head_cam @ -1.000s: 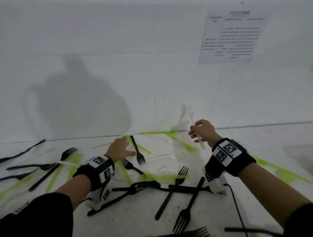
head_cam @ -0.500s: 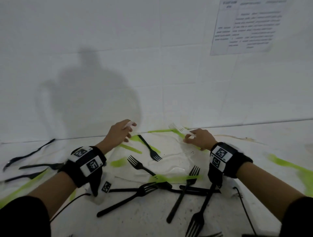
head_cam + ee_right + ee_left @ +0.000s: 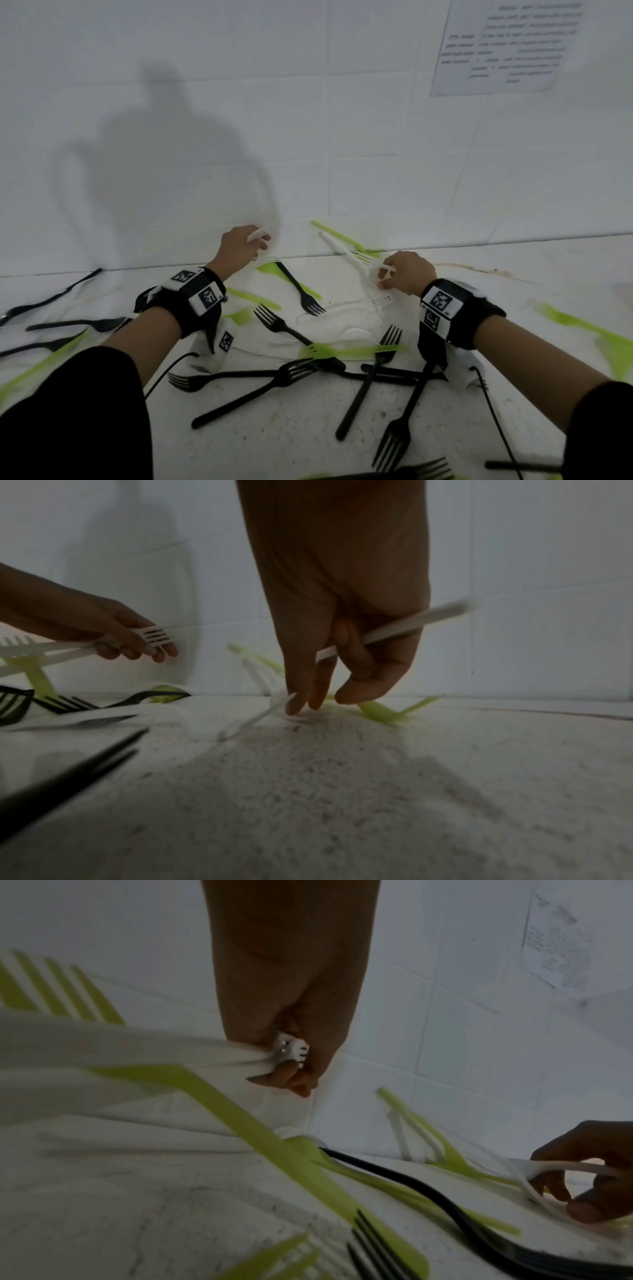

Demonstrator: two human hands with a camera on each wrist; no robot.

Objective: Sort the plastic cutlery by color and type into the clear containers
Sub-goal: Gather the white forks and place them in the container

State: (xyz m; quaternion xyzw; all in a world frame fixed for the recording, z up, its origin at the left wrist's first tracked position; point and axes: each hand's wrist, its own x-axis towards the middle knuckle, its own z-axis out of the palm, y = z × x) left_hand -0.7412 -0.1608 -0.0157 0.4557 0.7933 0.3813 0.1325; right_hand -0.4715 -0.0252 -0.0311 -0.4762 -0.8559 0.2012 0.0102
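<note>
My left hand (image 3: 258,240) is raised near the wall and grips a small bunch of white forks (image 3: 256,235); their tines stick out past the fingers (image 3: 291,1053). My right hand (image 3: 382,277) is low over the counter with a white fork handle (image 3: 394,631) clamped under its curled fingers. Its fingertips (image 3: 301,704) touch another white fork (image 3: 253,718) lying on the counter. Black forks (image 3: 298,287) and green forks (image 3: 349,350) lie scattered between and in front of my hands. No clear container is in view.
The white tiled wall (image 3: 342,154) rises right behind the counter, and a printed sheet (image 3: 507,48) hangs on it at upper right. More black cutlery (image 3: 68,323) lies at far left. Green pieces (image 3: 582,325) lie at right. Wrist-camera cables (image 3: 493,411) trail over the counter.
My left hand rose from the counter toward the wall with white forks in it. My right hand came down from mid-air to the counter, still holding its white fork.
</note>
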